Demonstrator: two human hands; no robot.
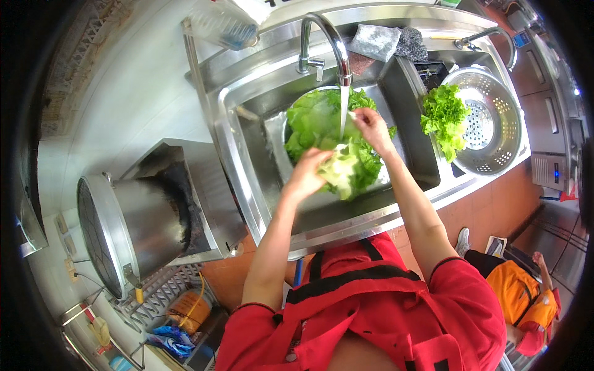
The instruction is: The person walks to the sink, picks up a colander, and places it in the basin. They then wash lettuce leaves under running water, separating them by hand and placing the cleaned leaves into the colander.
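My left hand [308,172] is closed around a pale green lettuce head [342,174], partly blurred, over the sink basin [260,160]. To the right of the stream, my right hand [375,132] pinches a small pale piece of lettuce [352,115] between thumb and fingers. Water [344,104] runs from the curved chrome faucet [327,30] down between both hands. Below them, loose green lettuce leaves [308,113] fill a round metal bowl whose rim is mostly hidden.
A steel colander [503,113] with a bunch of leaf lettuce [445,118] at its left edge sits over the right basin. Behind the faucet lie a grey cloth [375,41] and a scouring pad [411,44]. A large pot [144,227] stands left; a person in orange [515,287] is behind right.
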